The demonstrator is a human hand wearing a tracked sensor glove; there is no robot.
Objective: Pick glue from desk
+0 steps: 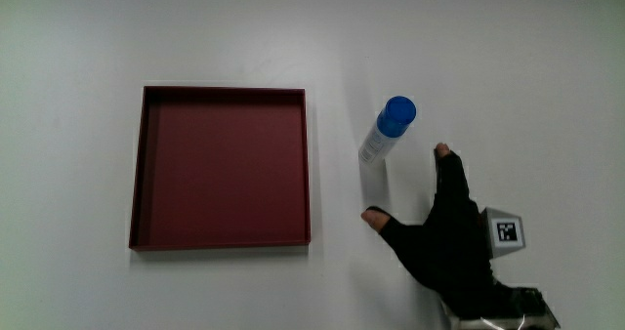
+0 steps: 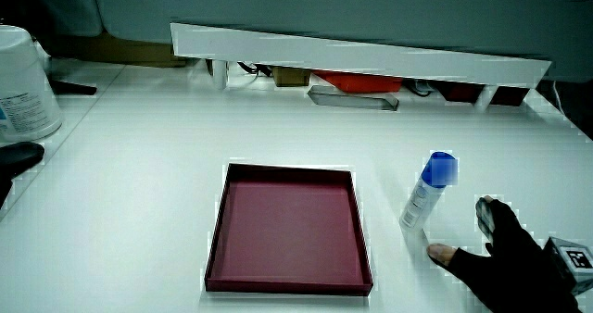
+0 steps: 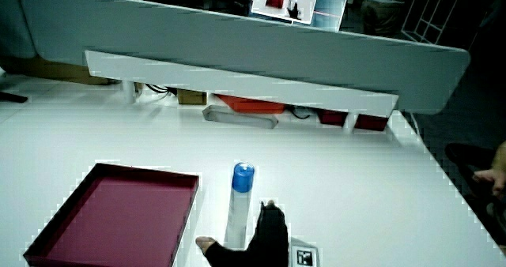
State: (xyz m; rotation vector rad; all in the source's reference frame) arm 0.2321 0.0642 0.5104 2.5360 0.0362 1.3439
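Observation:
The glue (image 1: 385,133) is a white tube with a blue cap, standing upright on the white table beside the dark red tray (image 1: 223,97); it shows in both side views (image 2: 428,194) (image 3: 238,204). The gloved hand (image 1: 439,234) lies just nearer to the person than the glue, fingers spread with thumb and forefinger opened toward the tube's base, holding nothing. It appears in both side views (image 2: 496,248) (image 3: 261,238). The patterned cube (image 1: 506,232) sits on its back.
The shallow tray (image 2: 218,231) is empty. A low pale partition (image 2: 361,58) runs along the table, with small items tucked under it. A white tub (image 2: 23,86) stands near the table's edge.

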